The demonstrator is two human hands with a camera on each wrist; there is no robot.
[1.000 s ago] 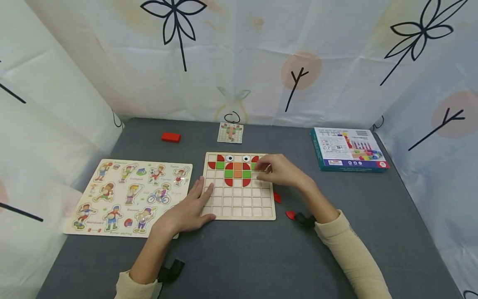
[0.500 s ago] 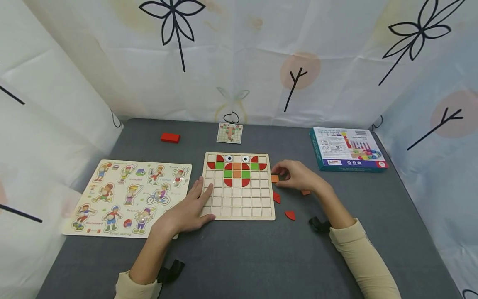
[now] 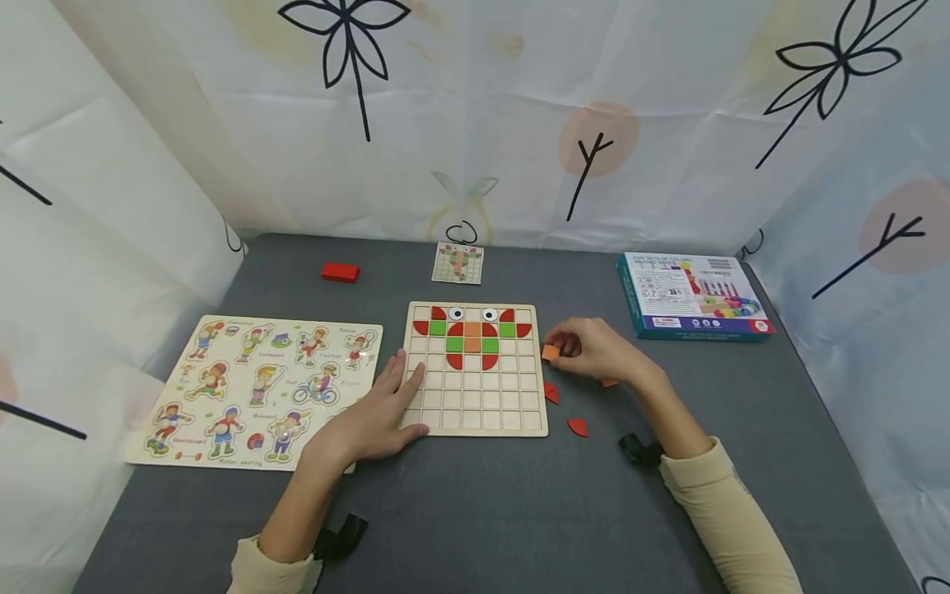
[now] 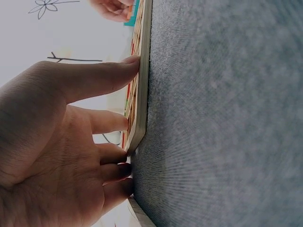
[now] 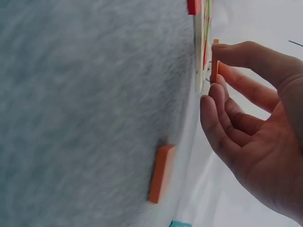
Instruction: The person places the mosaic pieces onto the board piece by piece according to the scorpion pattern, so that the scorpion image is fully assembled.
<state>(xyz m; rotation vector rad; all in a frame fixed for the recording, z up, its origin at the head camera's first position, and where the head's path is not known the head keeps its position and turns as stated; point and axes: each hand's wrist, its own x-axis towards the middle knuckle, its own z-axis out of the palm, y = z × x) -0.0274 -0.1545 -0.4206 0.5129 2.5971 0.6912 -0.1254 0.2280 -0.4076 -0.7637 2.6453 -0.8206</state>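
Note:
A wooden grid board (image 3: 475, 402) lies in front of me with red, green and orange tiles and two eye pieces set in its upper rows. My left hand (image 3: 369, 422) rests on its left edge with fingers extended; in the left wrist view the thumb touches the board's rim (image 4: 142, 90). To the right of the board, my right hand (image 3: 597, 351) pinches an orange square tile (image 3: 550, 353) between thumb and fingers. The right wrist view shows this tile (image 5: 215, 61) held edge-on. Another orange tile (image 5: 162, 174) lies on the table under that hand.
Loose red pieces (image 3: 577, 427) lie right of the board. A pattern card (image 3: 458, 263) and a red block (image 3: 340, 272) are at the back. A sports puzzle board (image 3: 256, 396) is at left, a blue box (image 3: 693, 297) at back right.
My right hand has moved from the board's upper right to the table beside it and lifted an orange tile. A green tile and red pieces show where it was. My left hand stays.

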